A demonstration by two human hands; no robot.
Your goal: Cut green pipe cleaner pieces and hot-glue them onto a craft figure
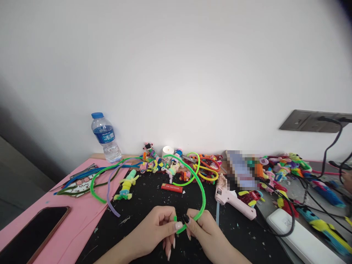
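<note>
A bright green pipe cleaner (203,194) is pinched near one end between my two hands, low over the black mat (148,200). My left hand (162,229) grips its bent tip with thumb and fingers. Close beside it, my right hand (202,227) pinches the same stem, thumb on top. From there the stem arcs up and away toward the back of the mat. Beyond my hands lies a red lighter (171,188). A yellow-green pipe-cleaner figure (126,186) lies to the left, and a pink glue gun (233,200) to the right.
A water bottle (106,138) stands against the wall. On the pink sheet (82,216) rest a phone (34,234) and loose pipe cleaners. Several colourful figures (286,167) crowd the back right among black cables. A white power bank (299,234) lies at right. Another person's hand shows at the right edge.
</note>
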